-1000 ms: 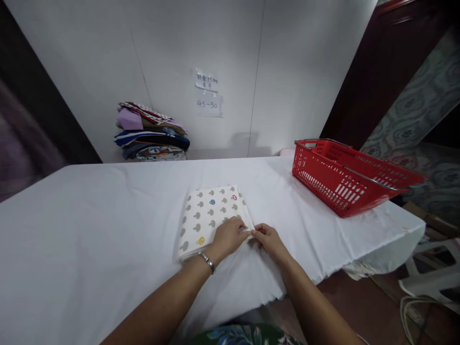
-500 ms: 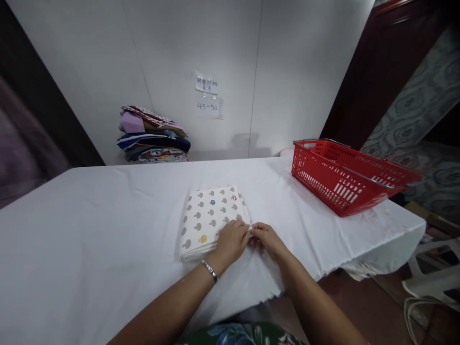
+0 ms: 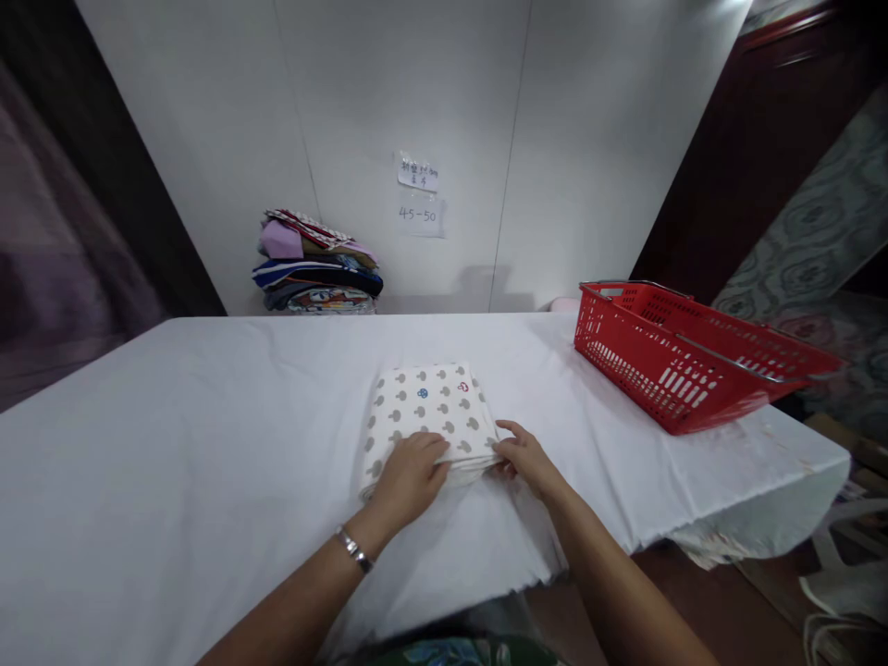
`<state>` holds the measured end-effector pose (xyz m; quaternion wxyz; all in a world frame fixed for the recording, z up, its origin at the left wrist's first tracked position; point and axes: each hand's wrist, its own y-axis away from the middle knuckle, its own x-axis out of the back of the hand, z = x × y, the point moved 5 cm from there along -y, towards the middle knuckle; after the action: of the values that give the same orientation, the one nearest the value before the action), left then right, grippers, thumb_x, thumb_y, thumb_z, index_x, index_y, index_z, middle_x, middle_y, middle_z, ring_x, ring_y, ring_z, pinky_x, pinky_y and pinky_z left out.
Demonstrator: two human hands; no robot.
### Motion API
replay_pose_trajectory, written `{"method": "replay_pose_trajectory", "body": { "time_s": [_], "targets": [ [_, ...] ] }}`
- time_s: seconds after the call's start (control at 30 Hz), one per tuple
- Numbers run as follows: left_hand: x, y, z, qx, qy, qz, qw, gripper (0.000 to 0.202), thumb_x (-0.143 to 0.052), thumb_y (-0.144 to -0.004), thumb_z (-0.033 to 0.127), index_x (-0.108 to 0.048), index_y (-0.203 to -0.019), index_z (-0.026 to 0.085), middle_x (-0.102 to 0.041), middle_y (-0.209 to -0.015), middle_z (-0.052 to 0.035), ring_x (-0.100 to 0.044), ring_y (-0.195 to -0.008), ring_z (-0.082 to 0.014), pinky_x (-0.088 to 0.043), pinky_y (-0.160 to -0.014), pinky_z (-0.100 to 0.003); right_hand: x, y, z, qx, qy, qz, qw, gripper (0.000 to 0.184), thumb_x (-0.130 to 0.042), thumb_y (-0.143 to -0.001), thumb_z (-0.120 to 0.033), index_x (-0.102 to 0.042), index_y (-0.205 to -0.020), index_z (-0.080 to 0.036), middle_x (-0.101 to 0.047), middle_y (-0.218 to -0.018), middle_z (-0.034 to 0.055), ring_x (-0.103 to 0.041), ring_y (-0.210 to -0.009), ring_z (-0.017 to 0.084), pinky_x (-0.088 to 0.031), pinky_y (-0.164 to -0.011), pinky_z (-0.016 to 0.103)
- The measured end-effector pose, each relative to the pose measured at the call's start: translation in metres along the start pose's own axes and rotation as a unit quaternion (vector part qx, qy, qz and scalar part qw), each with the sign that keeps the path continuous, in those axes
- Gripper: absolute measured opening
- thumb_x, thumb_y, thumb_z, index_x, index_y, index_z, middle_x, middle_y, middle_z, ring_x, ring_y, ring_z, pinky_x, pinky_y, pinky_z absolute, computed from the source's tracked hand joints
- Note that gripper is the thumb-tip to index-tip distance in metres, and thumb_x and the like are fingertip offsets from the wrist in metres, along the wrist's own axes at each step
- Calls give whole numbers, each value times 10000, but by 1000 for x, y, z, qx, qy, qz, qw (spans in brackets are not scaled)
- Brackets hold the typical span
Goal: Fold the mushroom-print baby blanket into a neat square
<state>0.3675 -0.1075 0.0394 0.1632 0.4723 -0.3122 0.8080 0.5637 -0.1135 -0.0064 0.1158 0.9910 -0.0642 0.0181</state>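
A folded white cloth (image 3: 434,407) with grey mushroom prints, plus a blue and a red one, lies on the white-covered table. My left hand (image 3: 413,472) rests on its front part, fingers laid over the top and the thumb by the front edge. At the cloth's front right corner, my right hand (image 3: 525,458) pinches the edge between thumb and fingers. Several layers show along the front edge between the hands. A silver bracelet (image 3: 354,548) circles my left wrist.
A red plastic basket (image 3: 659,370) with metal handles stands on the table's right side. Behind the table's far edge rises a stack of folded fabrics (image 3: 319,268). Two paper notes (image 3: 420,215) are stuck on the pale wall. The white tablecloth (image 3: 173,444) hangs over the front edge.
My left hand has slid left along the cloth's front edge, away from the right hand. The right hand stays at the corner. The view has shifted slightly.
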Motion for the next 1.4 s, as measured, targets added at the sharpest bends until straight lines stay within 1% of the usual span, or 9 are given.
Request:
{"method": "replay_pose_trajectory", "body": {
  "time_s": [0.17, 0.33, 0.63, 0.7, 0.8, 0.9, 1.07, 1.27, 1.4],
  "targets": [
    [17, 35, -36, 57, -40, 18, 997, 195, -550, -822, 288, -623, -993, 232, -619, -1079, -40, -540, -1023, -221, -428, -865, -398, -3, 2, -4, 11, -80, -29, 996, 565, -611, -658, -292, -474, -1197, -192, -568, -593, -58, -564, -478, 112, -352, -401, 184],
    [24, 54, -47, 82, -66, 39, 994, 248, -536, -806, 215, -614, -1041, 241, -614, -1076, -37, -543, -1001, -211, -441, -842, -385, -5, 2, -8, 23, -103, -34, 994, 517, -625, -676, -295, -500, -1167, -191, -567, -618, -52, -556, -489, 99, -374, -416, 183],
    [28, 66, -50, 85, -67, 75, 991, 145, -484, -791, 138, -587, -863, 210, -609, -940, -43, -528, -953, -212, -470, -773, -354, 8, -3, 18, 30, 135, -4, 990, 529, -554, -724, -275, -455, -1241, -222, -509, -628, -70, -490, -420, 104, -389, -403, 232],
    [29, 68, -49, 90, -66, 78, 991, 134, -480, -797, 141, -582, -854, 204, -605, -930, -47, -527, -941, -213, -466, -763, -351, 7, 0, 9, 78, 256, 14, 963, 519, -518, -750, -221, -463, -1265, -228, -554, -677, -34, -530, -505, 127, -430, -495, 260],
    [28, 70, -48, 93, -68, 74, 991, 140, -480, -801, 141, -588, -868, 200, -601, -934, -52, -527, -930, -212, -455, -763, -350, -2, 13, -15, 225, 426, 68, 874, 498, -495, -758, -132, -506, -1251, -201, -614, -931, 78, -581, -814, 210, -460, -717, 339],
    [27, 68, -47, 78, -83, 73, 991, 174, -495, -805, 150, -600, -932, 204, -602, -950, -54, -527, -926, -215, -432, -771, -359, -23, 28, -32, 368, 454, 47, 810, 405, -474, -785, -98, -561, -1171, -184, -580, -1111, 122, -516, -1030, 244, -421, -869, 386],
    [24, 58, -42, 54, -92, 55, 993, 161, -513, -844, 228, -614, -970, 220, -602, -953, -50, -518, -913, -213, -395, -771, -367, -52, 31, -35, 415, 443, -55, 793, 217, -488, -854, -152, -634, -1004, -211, -634, -973, 75, -548, -919, 203, -423, -825, 352],
    [20, 50, -40, 67, -61, 36, 995, 175, -508, -865, 295, -625, -981, 236, -599, -928, -39, -518, -886, -201, -382, -752, -350, -61, 21, -30, 410, 502, -68, 758, 214, -459, -883, -183, -669, -925, -187, -634, -923, 86, -538, -869, 216, -414, -775, 343],
    [19, 50, -43, 71, -48, 28, 996, 193, -472, -890, 330, -636, -949, 249, -600, -904, -27, -522, -873, -191, -374, -743, -342, -57, 24, -29, 432, 477, -61, 763, 244, -422, -904, -197, -661, -951, -193, -630, -933, 91, -528, -858, 208, -408, -763, 336]
  ]
}}
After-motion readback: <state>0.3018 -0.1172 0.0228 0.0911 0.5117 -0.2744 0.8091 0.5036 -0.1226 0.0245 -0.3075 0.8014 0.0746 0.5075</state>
